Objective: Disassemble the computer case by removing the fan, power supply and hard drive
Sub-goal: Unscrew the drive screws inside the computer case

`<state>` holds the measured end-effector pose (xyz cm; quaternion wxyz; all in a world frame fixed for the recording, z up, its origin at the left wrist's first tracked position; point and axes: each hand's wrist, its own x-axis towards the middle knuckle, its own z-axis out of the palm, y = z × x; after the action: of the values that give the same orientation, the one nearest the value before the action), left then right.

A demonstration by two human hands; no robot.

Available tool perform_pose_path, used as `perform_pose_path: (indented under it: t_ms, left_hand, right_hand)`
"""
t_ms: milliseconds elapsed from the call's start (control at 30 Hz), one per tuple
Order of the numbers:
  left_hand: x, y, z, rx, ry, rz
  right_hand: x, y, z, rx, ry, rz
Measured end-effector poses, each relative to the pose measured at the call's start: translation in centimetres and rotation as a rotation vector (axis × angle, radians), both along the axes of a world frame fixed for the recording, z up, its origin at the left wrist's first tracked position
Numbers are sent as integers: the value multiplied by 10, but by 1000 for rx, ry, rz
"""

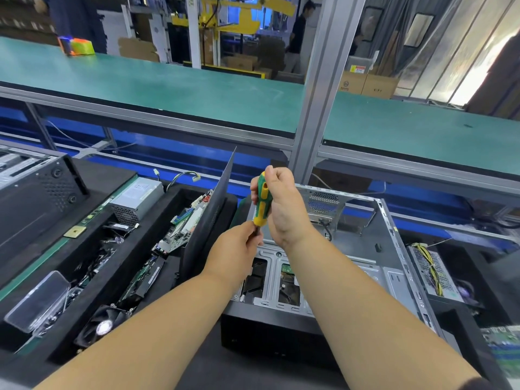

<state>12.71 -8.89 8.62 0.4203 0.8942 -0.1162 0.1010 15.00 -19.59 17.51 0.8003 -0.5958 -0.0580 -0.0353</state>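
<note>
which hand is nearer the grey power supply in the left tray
Left. The left hand pinches the screwdriver shaft on the side toward the power supply; the right hand grips the handle, farther right.

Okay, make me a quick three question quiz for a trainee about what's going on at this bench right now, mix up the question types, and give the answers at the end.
1. True or false: the right hand grips the handle of the screwdriver.
2. What do the fingers of the left hand pinch?
A. a loose cable
B. the screwdriver's shaft, just under the handle
C. the side panel
3. Fill in: the grey power supply lies to the ____ of the open computer case, on the person's own sides.

Key
1. True
2. B
3. left
</note>
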Motion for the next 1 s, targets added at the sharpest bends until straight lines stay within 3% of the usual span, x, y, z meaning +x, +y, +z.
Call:
perform_pose_path:
  t_ms: [433,800,1000]
  left_hand:
    - [-1,0,-2,-10,52,-13]
    - [-1,0,1,-35,27,24]
    - [-1,0,3,-31,39,3]
  right_hand:
    - [2,-4,8,-49,87,-25]
    - [1,0,0,63,64,51]
    - [-1,-6,-5,-38,-25,2]
